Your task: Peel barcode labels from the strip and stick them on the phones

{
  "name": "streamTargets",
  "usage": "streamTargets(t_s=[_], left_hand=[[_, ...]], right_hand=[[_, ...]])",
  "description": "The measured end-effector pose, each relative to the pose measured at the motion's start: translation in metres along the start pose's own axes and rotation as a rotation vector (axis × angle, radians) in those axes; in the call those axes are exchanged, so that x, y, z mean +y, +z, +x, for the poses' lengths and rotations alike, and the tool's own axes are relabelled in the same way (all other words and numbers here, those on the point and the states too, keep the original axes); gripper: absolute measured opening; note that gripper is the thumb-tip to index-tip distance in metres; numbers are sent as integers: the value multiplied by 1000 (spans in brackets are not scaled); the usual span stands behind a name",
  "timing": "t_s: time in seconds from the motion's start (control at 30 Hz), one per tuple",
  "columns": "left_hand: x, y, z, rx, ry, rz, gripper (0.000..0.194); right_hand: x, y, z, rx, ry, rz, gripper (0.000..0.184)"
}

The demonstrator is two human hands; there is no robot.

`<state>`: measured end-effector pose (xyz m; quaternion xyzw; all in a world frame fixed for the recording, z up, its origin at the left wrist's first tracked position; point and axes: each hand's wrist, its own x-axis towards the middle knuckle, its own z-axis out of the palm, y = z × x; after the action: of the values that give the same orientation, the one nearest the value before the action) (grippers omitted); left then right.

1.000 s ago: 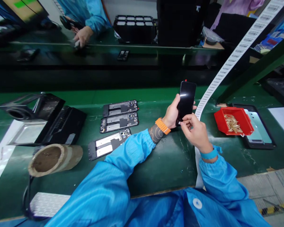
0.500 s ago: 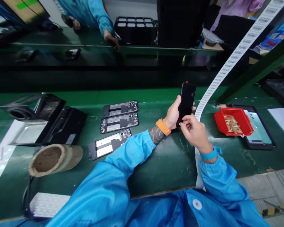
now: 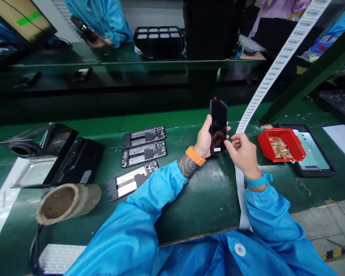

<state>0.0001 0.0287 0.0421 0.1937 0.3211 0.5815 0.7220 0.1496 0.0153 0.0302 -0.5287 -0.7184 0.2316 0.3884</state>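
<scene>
Black phone in the left hand, right hand just beside it

Glossy and screen-up, the phone is held above a dark green bench, with a small white label at the lower end of its screen and a red tab at its top. The left hand grips it, thumb along one long side and fingertips showing past the other; an orange strap circles that wrist. The right hand is narrow, fingers curled in toward the thumb, near the phone's lower right corner. Whether it pinches anything small cannot be told.

A long strip of printed labels slants down past the right hand. Farther right, a red bin holds small pale pieces beside a pale green panel. To the left, three open phone frames lie one below another, the lowest by the person's blue sleeve; beyond them is a thick-walled tube. Across the bench, a co-worker's hand holds a dark handheld device.
</scene>
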Motion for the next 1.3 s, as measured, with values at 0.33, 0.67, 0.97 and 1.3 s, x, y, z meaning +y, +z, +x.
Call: streamTargets(t_s=[0.33, 0.67, 0.97, 1.3], left_hand=[[-21, -8, -1, 147, 353, 596, 59], [-8, -11, 3, -201, 269, 599, 45], [2, -8, -6, -320, 251, 782, 63], [0, -11, -3, -377, 253, 862, 70]], right_hand=[[3, 6, -2, -127, 36, 482, 47], [16, 5, 5, -31, 104, 491, 33], [17, 3, 6, 42, 149, 507, 33], [18, 6, 6, 68, 161, 553, 38]])
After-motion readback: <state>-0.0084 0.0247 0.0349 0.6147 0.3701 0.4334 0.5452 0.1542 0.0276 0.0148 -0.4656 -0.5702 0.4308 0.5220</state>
